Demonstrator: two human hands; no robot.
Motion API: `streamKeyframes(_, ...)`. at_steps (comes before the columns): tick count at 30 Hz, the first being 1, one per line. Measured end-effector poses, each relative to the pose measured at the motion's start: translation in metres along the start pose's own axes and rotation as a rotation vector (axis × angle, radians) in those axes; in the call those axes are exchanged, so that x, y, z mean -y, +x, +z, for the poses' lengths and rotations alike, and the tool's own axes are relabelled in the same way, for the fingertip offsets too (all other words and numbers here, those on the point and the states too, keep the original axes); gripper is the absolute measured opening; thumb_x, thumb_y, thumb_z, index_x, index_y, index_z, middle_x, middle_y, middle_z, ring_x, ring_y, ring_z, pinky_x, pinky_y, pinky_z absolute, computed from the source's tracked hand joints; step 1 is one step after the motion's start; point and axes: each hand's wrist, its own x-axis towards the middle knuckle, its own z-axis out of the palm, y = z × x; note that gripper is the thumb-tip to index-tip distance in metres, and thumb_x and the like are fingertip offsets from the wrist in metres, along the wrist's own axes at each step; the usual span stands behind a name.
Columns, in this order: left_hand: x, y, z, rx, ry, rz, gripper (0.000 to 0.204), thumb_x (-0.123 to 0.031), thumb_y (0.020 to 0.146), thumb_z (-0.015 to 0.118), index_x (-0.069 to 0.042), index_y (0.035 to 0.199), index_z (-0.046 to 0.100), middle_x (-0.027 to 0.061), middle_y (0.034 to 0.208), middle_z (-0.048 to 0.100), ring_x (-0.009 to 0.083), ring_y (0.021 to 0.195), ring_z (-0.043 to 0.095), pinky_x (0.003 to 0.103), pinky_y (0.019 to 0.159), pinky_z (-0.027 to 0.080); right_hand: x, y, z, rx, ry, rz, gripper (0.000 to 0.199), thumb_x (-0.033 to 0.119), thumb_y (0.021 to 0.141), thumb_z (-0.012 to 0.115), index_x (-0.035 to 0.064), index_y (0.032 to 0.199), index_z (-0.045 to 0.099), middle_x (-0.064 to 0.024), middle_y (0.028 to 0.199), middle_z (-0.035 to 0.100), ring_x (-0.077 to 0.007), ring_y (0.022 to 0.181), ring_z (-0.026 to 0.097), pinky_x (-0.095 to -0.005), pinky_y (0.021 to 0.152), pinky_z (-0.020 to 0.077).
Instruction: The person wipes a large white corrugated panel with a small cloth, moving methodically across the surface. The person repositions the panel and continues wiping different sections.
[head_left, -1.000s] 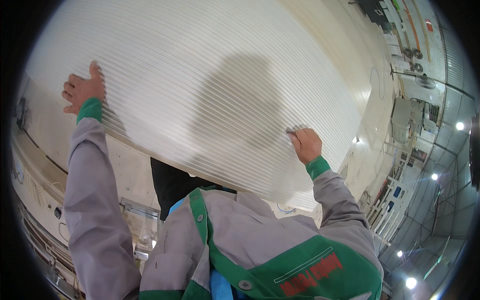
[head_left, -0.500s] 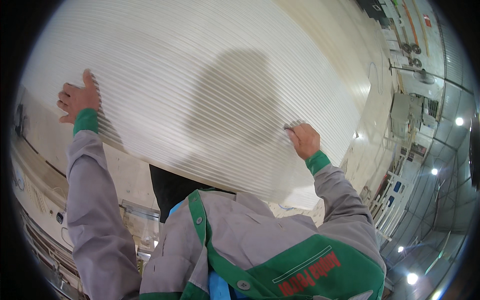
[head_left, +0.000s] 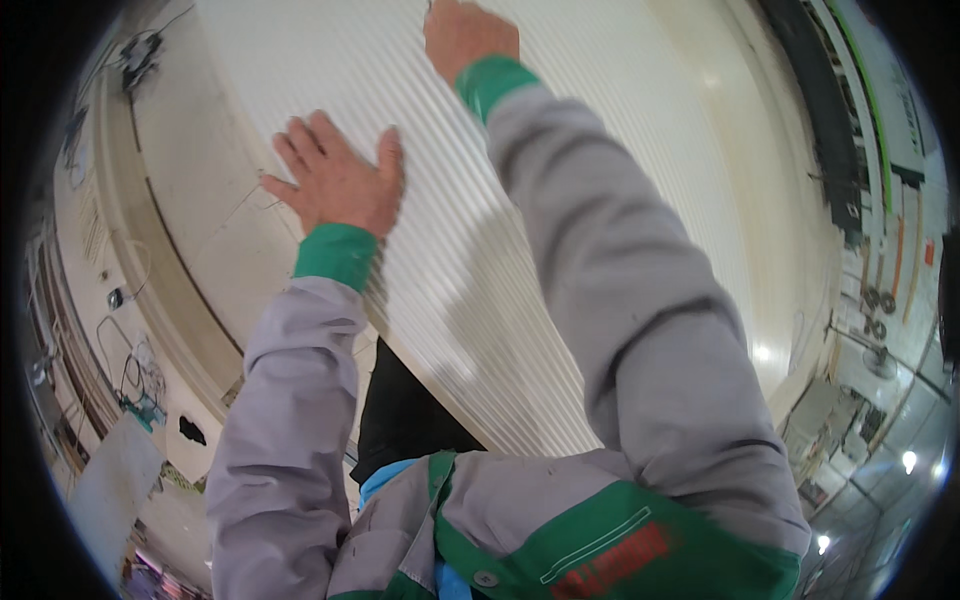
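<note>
A large whitish sheet with fine parallel ribs [head_left: 430, 285] spreads out in front of me, my shadow falling across it. My left hand [head_left: 342, 182] is open with its fingers spread, at the sheet's left edge; whether the palm presses down is hard to tell. Further out over the sheet, close to the picture's top edge, is my right hand [head_left: 472, 42]. It is closed, its knuckles turned up, and whatever it may hold is hidden beneath the fingers.
Left of the sheet lies a pale bench top [head_left: 190, 140] with a dark clamp-like object [head_left: 140, 58] on its far part. A teal tool with a cable [head_left: 146, 412] sits lower left. Along the right runs a long dark bar [head_left: 815, 110], with a standing fan [head_left: 880, 362] beyond.
My right hand has swept from the near right of the sheet to its far part. My left hand has shifted rightward in view, still spread. The whole view has turned.
</note>
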Motion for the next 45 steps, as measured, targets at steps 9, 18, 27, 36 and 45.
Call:
streamKeyframes(9,-0.004,-0.001,-0.015,0.064,-0.049,-0.034,0.094,-0.063,0.098,0.045,0.002,0.161,0.021,0.0261,0.168,0.017,0.0423,0.158,0.007,0.067,0.123,0.004,-0.022,-0.063,-0.013,0.114,-0.046,0.066,0.028,0.037,0.103,0.048,0.0128,0.101,0.064,-0.0122,0.098,0.072,-0.0369,0.094,0.069,-0.0539,0.083,0.0526)
streamKeyframes(18,-0.001,-0.005,-0.009,0.011,-0.061,0.0,0.093,-0.062,0.099,0.042,0.004,0.16,0.02,0.027,0.168,0.017,0.0426,0.158,0.004,0.067,0.123,0.002,-0.135,-0.553,-0.201,0.051,-0.095,0.074,0.006,0.011,0.086,0.072,0.0064,0.085,0.069,-0.0106,0.074,0.061,-0.0311,0.068,0.06,-0.0458,0.06,0.0499)
streamKeyframes(27,-0.007,-0.002,-0.015,0.09,-0.057,-0.03,0.094,-0.063,0.099,0.044,0.005,0.16,0.019,0.0275,0.168,0.014,0.0431,0.158,0.003,0.068,0.122,0.002,-0.12,-0.476,-0.157,-0.045,-0.018,0.106,0.022,0.011,0.086,0.075,0.0083,0.075,0.056,-0.0087,0.067,0.051,-0.0294,0.06,0.053,-0.0451,0.051,0.041)
streamKeyframes(36,-0.009,-0.001,-0.018,0.099,-0.022,-0.047,0.096,-0.063,0.097,0.047,0.004,0.16,0.02,0.0273,0.168,0.015,0.0428,0.158,0.005,0.067,0.123,0.003,-0.023,-0.107,-0.037,0.034,0.039,0.119,0.026,0.033,0.104,0.051,0.0105,0.101,0.063,-0.0123,0.095,0.071,-0.0351,0.09,0.068,-0.0503,0.078,0.0545)
streamKeyframes(45,-0.011,-0.003,-0.013,0.049,-0.006,-0.046,0.095,-0.066,0.098,0.043,0.002,0.161,0.021,0.0245,0.169,0.017,0.0404,0.159,0.006,0.067,0.123,0.005,-0.077,-0.315,-0.116,0.017,0.027,0.085,0.027,0.027,0.099,0.062,0.01,0.078,0.059,-0.0074,0.073,0.062,-0.0286,0.067,0.059,-0.0448,0.06,0.0494)
